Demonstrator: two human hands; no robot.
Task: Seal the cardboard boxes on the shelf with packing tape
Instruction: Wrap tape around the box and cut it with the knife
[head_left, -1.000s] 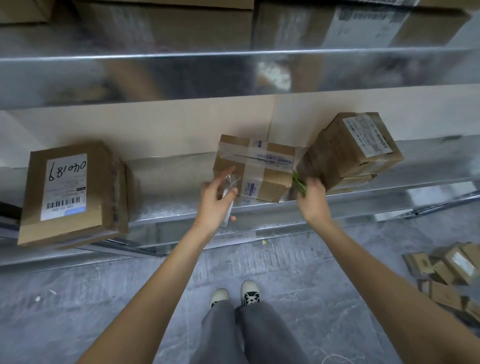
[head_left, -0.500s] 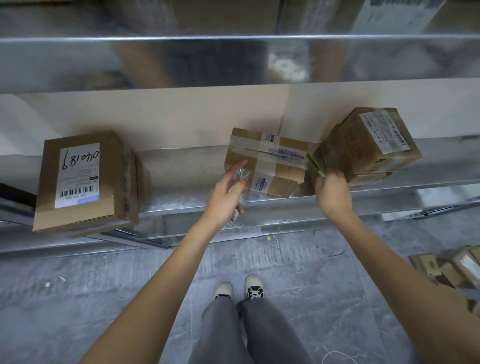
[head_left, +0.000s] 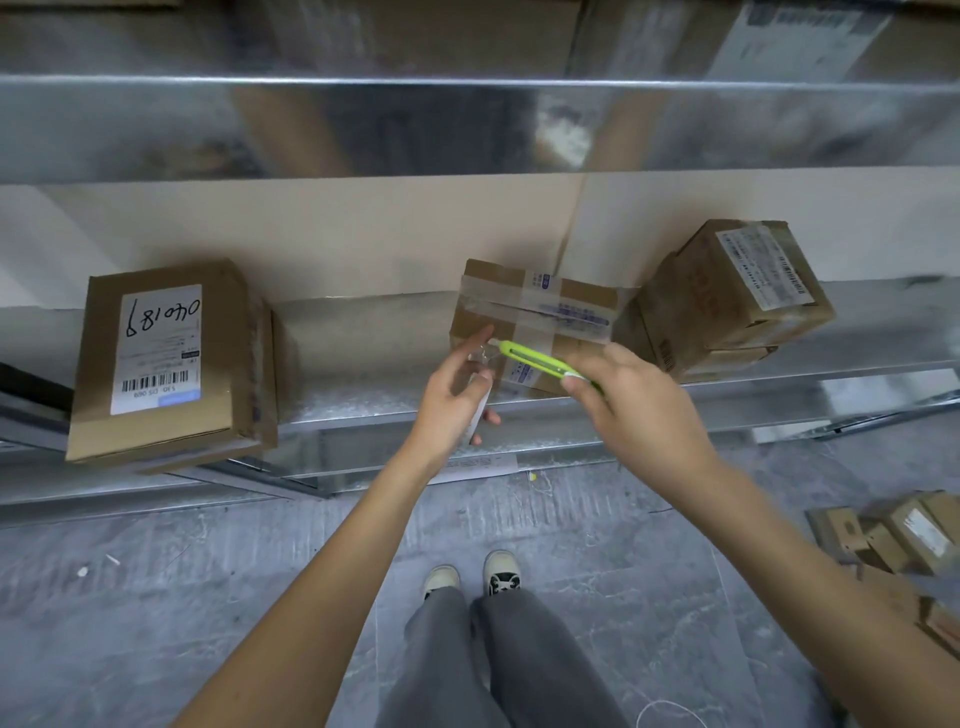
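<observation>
1. Cutting the tape: the right hand (head_left: 641, 410) curls its fingers and thumb round a green knife (head_left: 540, 359), whose tip points at the strip of clear tape (head_left: 480, 356) held by the left hand (head_left: 452, 400).
2. The left hand pinches that crumpled tape end between thumb and forefinger; its lower fingers wrap a white object that cannot be identified.
3. The middle box (head_left: 530, 325) sits on the metal shelf (head_left: 363, 384), near its front edge and just beside the right box (head_left: 727, 296), which leans tilted on a flatter box beneath.
4. Clear tape already crosses the top of the middle box in 2 directions, over a printed label.
5. Judged handling: the middle box looks small and light, of stiff corrugated board; it would likely slide on the smooth shelf, so it is best steadied by its side walls or corners.
6. The tape is thin, glossy and limp, and probably clings to itself; holding it taut by its end should suit a clean cut.
7. The left box (head_left: 166, 358) lies well apart, matte brown with a white barcode label.
</observation>
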